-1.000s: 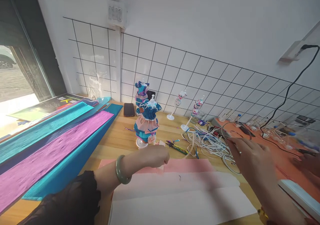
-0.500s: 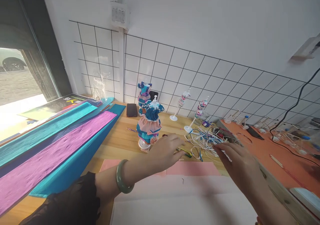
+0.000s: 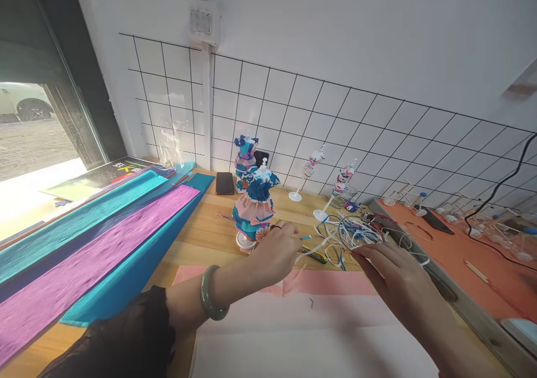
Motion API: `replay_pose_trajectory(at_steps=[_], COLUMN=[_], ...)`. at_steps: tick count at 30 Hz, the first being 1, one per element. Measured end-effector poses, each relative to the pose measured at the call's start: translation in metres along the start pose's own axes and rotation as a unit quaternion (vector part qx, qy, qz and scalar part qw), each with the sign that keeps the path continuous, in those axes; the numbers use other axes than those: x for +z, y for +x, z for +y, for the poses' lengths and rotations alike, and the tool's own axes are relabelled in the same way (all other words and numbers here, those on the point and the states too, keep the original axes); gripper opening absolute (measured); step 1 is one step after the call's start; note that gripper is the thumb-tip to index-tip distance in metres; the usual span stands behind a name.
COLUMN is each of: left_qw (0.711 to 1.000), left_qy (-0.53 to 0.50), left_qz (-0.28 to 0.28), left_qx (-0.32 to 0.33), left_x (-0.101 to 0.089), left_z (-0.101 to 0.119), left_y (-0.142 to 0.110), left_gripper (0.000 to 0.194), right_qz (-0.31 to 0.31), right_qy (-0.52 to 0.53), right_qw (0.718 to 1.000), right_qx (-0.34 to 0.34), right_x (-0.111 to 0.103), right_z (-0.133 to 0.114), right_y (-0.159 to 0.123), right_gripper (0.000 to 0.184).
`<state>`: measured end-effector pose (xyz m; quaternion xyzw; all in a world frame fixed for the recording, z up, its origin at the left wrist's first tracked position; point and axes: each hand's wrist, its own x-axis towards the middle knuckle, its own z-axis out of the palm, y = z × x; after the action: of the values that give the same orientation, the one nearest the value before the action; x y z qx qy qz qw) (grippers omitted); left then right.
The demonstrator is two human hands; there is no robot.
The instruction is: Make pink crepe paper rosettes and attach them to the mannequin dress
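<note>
My left hand (image 3: 282, 255) is closed, and a flat white cord (image 3: 316, 247) runs from its fingers toward the tangle. My right hand (image 3: 388, 269) is pinched at the near edge of a tangled pile of white and blue cords (image 3: 358, 231); its fingertips seem to grip a white strand, partly hidden. Just beyond my left hand stands a small dress form in a ruffled blue and pink dress (image 3: 254, 207). Between my hands lies a yellow-green cutter (image 3: 314, 255). Pink paper (image 3: 335, 282) and a white sheet (image 3: 302, 333) lie below my hands.
Folded blue and purple crepe paper (image 3: 138, 230) lies at the left. A phone (image 3: 225, 183) and another dressed form (image 3: 246, 157) stand behind, with two slimmer stands (image 3: 295, 195) (image 3: 321, 215) by the wire grid. An orange surface (image 3: 440, 255) bears small wooden models.
My left hand has closed its fingers, and a white cord now stretches from it. My right hand has moved slightly left onto the pile, where cord loops have shifted upward.
</note>
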<state>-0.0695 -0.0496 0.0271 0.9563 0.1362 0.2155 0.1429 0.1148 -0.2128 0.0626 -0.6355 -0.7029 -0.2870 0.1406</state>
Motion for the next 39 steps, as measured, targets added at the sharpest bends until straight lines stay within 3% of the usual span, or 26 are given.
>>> replay_pose_trajectory(at_steps=[5, 9, 14, 18, 22, 29, 32, 35, 39], left_qw=[0.991, 0.983, 0.993, 0.999, 0.994, 0.992, 0.998, 0.988, 0.923], left_qy=[-0.127, -0.183, -0.113, -0.010, 0.082, 0.090, 0.008, -0.150, -0.365], left_qz=[0.041, 0.029, 0.019, 0.021, 0.002, -0.006, -0.006, -0.019, -0.071], left_qx=[-0.004, 0.000, 0.026, 0.033, 0.076, 0.085, 0.061, -0.003, -0.096], left_x=[-0.011, -0.013, -0.007, -0.006, -0.009, -0.005, -0.002, 0.002, 0.009], left_z=[0.014, 0.020, 0.018, 0.015, 0.012, 0.009, 0.009, 0.007, 0.004], left_y=[-0.002, -0.005, -0.005, -0.003, -0.002, -0.001, 0.000, 0.000, 0.002], left_gripper=[0.028, 0.042, 0.040, 0.028, 0.027, 0.025, 0.026, 0.022, 0.023], right_qz=[0.001, -0.009, -0.006, -0.038, -0.053, -0.050, -0.043, -0.022, 0.001], right_qy=[0.005, 0.022, 0.051, 0.067, 0.077, 0.078, 0.081, 0.082, 0.100], right_qw=[1.000, 1.000, 0.999, 0.997, 0.994, 0.994, 0.994, 0.995, 0.994], right_qx=[-0.009, -0.007, 0.007, 0.027, 0.048, 0.066, 0.067, 0.057, 0.041], right_x=[-0.005, -0.010, -0.011, -0.010, -0.009, -0.005, -0.003, 0.000, 0.005], right_z=[-0.006, -0.015, -0.019, -0.019, -0.019, -0.015, -0.015, -0.015, -0.015], right_y=[0.000, 0.003, 0.005, 0.004, 0.001, -0.003, -0.005, -0.009, -0.014], right_gripper=[0.011, 0.012, 0.014, 0.016, 0.020, 0.019, 0.015, 0.013, 0.011])
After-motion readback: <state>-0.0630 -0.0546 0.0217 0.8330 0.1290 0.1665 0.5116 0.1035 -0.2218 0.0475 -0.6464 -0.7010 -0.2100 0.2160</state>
